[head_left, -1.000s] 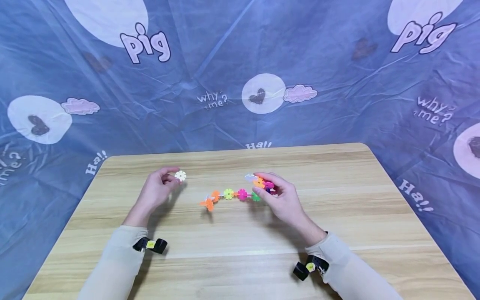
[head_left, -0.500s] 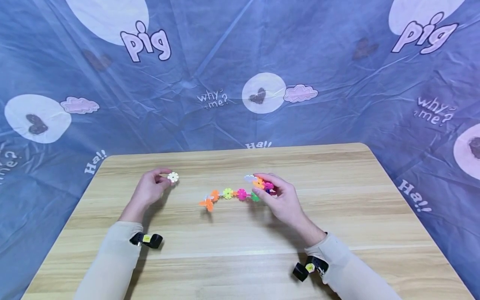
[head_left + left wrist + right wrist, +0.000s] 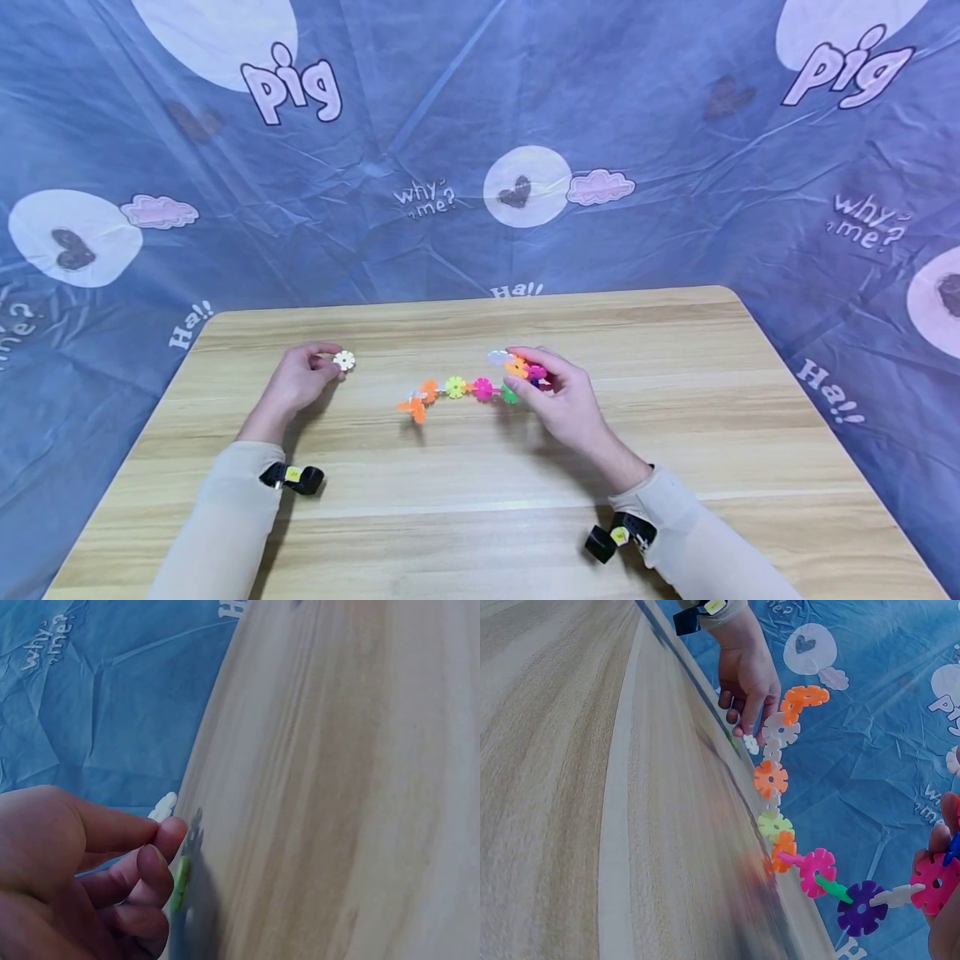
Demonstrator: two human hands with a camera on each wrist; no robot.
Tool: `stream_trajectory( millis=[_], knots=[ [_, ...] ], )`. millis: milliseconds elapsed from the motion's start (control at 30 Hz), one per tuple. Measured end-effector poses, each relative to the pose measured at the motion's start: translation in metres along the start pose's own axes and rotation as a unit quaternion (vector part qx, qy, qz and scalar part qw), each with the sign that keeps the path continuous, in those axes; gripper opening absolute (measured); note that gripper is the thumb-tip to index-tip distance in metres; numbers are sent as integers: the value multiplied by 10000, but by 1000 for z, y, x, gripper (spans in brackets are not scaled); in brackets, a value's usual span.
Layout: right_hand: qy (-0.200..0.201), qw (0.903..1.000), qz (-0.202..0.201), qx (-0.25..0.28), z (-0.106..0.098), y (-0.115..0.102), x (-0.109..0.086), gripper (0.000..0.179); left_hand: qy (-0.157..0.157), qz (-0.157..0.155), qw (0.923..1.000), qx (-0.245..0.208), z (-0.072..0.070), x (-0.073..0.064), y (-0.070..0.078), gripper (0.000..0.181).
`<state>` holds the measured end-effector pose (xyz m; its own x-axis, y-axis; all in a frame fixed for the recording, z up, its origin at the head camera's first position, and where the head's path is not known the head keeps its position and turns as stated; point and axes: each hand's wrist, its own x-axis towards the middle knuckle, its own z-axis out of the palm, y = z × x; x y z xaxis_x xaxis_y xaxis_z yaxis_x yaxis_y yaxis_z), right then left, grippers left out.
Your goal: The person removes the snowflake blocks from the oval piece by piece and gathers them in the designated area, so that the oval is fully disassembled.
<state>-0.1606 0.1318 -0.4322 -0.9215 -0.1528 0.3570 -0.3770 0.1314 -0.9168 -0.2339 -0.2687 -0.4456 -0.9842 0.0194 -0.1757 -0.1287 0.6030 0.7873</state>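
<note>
My left hand (image 3: 302, 382) pinches a white notched snowflake disc (image 3: 343, 361) between thumb and fingertips, above the left part of the table. Below those fingers, the left wrist view has a green disc (image 3: 180, 883); whether the hand touches it I cannot tell. My right hand (image 3: 564, 402) grips one end of a chain of interlocked snowflake discs (image 3: 770, 779), partly covering it. From that hand the chain stretches left in several colours to an orange end piece (image 3: 414, 408). In the right wrist view a purple disc (image 3: 862, 908) and a pink disc (image 3: 934, 883) sit nearest the holding fingers.
A wood-grain table (image 3: 480, 492) lies under both hands. Behind it hangs a blue printed cloth (image 3: 420, 108), close to the table's back edge. Black straps with small cameras (image 3: 303, 479) are worn on both wrists.
The left hand has moved slightly left and then lower, carrying the white disc away from the chain. My right hand and the chain have stayed almost still.
</note>
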Motion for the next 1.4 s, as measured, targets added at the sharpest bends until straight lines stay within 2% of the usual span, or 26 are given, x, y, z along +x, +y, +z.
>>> stream_trajectory(
  millis=[200,467,733,833,1033,1100,1400],
  knots=[
    [-2,10000,-13,-29,0,0,0,39,-124,-1,9999,120,8,5,0,38],
    [-14,10000,23,-1,1,-1,-1,39,-352,-430,9979,-317,10,8,2,39],
    [-25,10000,-50,8,2,0,0,39,-215,-451,9976,-476,10,7,3,41],
    [-30,10000,-48,-2,2,0,0,39,-143,-284,9980,-548,11,6,5,43],
    [-69,10000,-65,-5,3,0,1,38,-177,515,9970,-551,18,-2,15,41],
    [-81,10000,-33,24,4,0,1,38,-224,677,9956,-614,22,-4,20,39],
    [-50,9998,195,86,5,-1,1,34,-601,999,9900,-790,42,-10,46,37]
  ],
)
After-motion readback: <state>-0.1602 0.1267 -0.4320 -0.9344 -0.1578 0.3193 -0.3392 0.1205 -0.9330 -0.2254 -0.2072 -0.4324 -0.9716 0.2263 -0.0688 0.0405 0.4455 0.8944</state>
